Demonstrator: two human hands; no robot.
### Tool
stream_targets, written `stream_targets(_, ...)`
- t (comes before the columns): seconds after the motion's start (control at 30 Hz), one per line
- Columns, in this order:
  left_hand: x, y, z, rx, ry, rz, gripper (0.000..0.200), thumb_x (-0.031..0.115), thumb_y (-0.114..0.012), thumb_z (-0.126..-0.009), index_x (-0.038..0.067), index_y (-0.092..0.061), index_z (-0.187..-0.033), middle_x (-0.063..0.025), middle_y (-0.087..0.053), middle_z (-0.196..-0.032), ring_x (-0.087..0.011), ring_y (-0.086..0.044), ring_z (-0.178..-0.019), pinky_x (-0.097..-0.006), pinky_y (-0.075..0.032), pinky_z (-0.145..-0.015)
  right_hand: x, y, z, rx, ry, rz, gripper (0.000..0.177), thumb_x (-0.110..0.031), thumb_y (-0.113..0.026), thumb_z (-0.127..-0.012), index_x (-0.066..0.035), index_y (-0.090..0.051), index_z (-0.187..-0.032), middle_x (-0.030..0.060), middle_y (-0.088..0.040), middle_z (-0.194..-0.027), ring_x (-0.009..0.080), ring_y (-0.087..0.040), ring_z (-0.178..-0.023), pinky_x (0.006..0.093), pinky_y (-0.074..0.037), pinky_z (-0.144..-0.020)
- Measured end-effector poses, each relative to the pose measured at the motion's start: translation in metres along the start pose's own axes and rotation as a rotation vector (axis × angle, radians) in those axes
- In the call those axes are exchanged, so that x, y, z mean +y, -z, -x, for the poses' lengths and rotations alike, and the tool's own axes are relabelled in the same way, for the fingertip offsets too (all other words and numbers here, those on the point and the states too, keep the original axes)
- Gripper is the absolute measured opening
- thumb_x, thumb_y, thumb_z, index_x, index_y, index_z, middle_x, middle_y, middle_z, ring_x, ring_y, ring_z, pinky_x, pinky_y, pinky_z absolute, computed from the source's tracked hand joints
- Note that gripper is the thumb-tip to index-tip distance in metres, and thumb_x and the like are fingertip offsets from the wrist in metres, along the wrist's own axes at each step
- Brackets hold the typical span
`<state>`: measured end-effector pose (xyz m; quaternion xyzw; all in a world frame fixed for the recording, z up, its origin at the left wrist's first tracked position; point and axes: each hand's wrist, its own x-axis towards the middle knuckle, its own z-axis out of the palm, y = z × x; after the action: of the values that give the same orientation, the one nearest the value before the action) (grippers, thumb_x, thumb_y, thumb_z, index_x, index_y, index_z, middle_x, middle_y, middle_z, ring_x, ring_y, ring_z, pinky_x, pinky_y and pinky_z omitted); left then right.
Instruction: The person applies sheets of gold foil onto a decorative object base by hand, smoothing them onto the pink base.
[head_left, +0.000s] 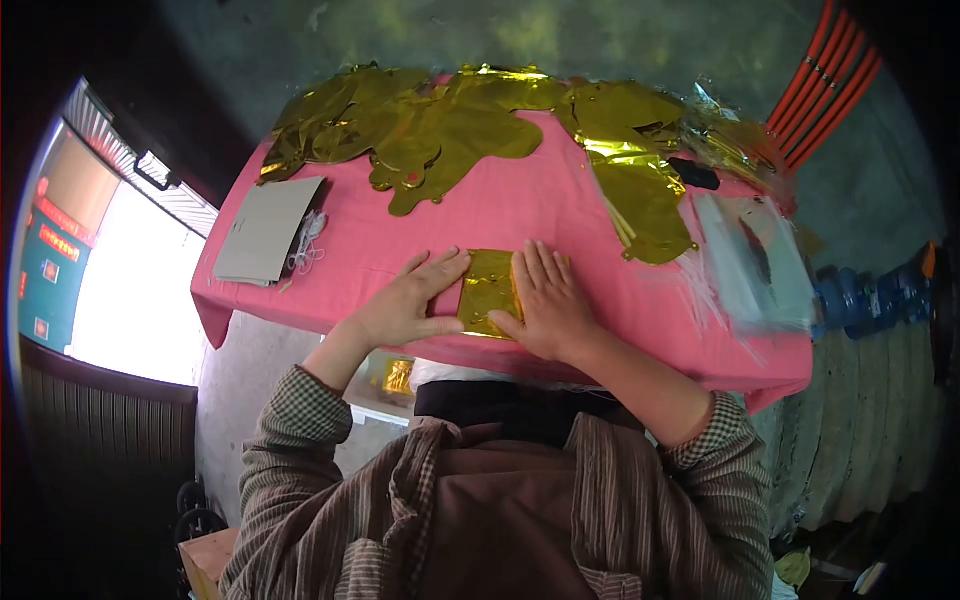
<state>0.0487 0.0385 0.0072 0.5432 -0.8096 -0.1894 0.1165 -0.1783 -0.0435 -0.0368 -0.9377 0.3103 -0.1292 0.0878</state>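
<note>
A folded gold foil sheet [487, 290], roughly rectangular, lies near the front edge of the pink-covered table [390, 300]. On its left edge rests my left hand [412, 302], palm down with the fingers stretched out and the thumb at the near corner. My right hand [548, 308] lies flat over its right side, fingers extended, covering part of the foil. Beyond my hands are flat gold foil balloons [470, 125], spread in an overlapping heap along the far side of the table.
Grey cardboard sheets [265, 230] and a bundle of white string [308, 242] lie at the left. To the right are clear plastic bags [755, 260] and a black object [694, 174]. Below the table's front edge, a plastic bin [385, 405] holds gold foil. Blue bottles [870, 300] stand beyond the right end.
</note>
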Motion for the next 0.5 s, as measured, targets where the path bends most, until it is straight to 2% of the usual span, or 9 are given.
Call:
stream_targets(0.07, 0.008, 0.004, 0.007, 0.074, -0.036, -0.026, 0.085, 0.039, -0.073, -0.075, 0.005, -0.035, -0.142, -0.0171, -0.035, -0.146, -0.0321, -0.03, -0.137, -0.0475, -0.022, -0.112, 0.001, 0.001, 0.0, -0.007, -0.003, 0.003, 0.086, -0.054, -0.049, -0.086, 0.01, -0.027, -0.139, 0.0305, -0.023, -0.146, 0.04, -0.02, -0.139, 0.0502, -0.014, -0.114)
stream_targets(0.1, 0.01, 0.003, 0.009, 0.073, -0.027, -0.023, 0.085, 0.039, -0.073, -0.075, 0.005, -0.035, -0.142, -0.0171, -0.035, -0.146, -0.0321, -0.03, -0.137, -0.0475, -0.022, -0.112, 0.001, 0.001, 0.0, -0.016, -0.004, 0.015, 0.086, -0.054, -0.049, -0.087, 0.01, -0.026, -0.139, 0.0305, -0.022, -0.147, 0.0399, -0.019, -0.14, 0.0498, -0.014, -0.114)
stream_targets(0.17, 0.011, 0.003, 0.009, 0.126, -0.057, 0.058, 0.082, 0.032, -0.081, -0.066, 0.005, -0.045, -0.135, -0.0168, -0.042, -0.141, -0.0324, -0.039, -0.13, -0.0433, -0.031, -0.108, 0.0, 0.002, -0.001, -0.027, -0.001, 0.023, 0.085, -0.054, -0.048, -0.087, 0.01, -0.026, -0.14, 0.0305, -0.022, -0.147, 0.0397, -0.018, -0.14, 0.0495, -0.014, -0.114)
stream_targets(0.2, 0.011, 0.003, 0.009, 0.124, -0.053, 0.06, 0.082, 0.032, -0.081, -0.066, 0.005, -0.045, -0.135, -0.0168, -0.042, -0.141, -0.0324, -0.039, -0.13, -0.0433, -0.031, -0.108, 0.0, 0.002, -0.001, -0.033, -0.003, 0.032, 0.085, -0.054, -0.047, -0.087, 0.01, -0.026, -0.14, 0.0304, -0.022, -0.147, 0.0395, -0.017, -0.14, 0.0491, -0.013, -0.114)
stream_targets(0.27, 0.013, 0.005, 0.006, 0.106, -0.082, 0.064, 0.074, 0.025, -0.082, -0.065, 0.005, -0.051, -0.128, -0.0151, -0.048, -0.134, -0.0322, -0.046, -0.123, -0.0399, -0.038, -0.103, 0.0, 0.002, -0.001, -0.043, -0.011, 0.039, 0.086, -0.054, -0.047, -0.087, 0.01, -0.025, -0.14, 0.0303, -0.021, -0.147, 0.0393, -0.017, -0.14, 0.0488, -0.013, -0.114)
stream_targets(0.4, 0.014, 0.008, 0.002, 0.087, -0.116, 0.054, 0.071, 0.024, -0.081, -0.064, 0.006, -0.052, -0.127, -0.0144, -0.051, -0.13, -0.0321, -0.048, -0.12, -0.04, -0.04, -0.102, 0.001, 0.003, -0.001, -0.049, -0.008, 0.051, 0.085, -0.055, -0.045, -0.088, 0.01, -0.025, -0.14, 0.0299, -0.021, -0.148, 0.0392, -0.017, -0.14, 0.0485, -0.012, -0.115)
stream_targets(0.5, 0.019, 0.004, 0.002, 0.122, -0.168, 0.015, 0.06, 0.024, -0.078, -0.067, 0.005, -0.055, -0.119, -0.0145, -0.053, -0.125, -0.032, -0.051, -0.116, -0.0398, -0.042, -0.099, 0.0, 0.004, 0.0, -0.064, -0.012, 0.05, 0.085, -0.055, -0.044, -0.089, 0.009, -0.024, -0.141, 0.0296, -0.02, -0.148, 0.0391, -0.016, -0.141, 0.0483, -0.011, -0.115)
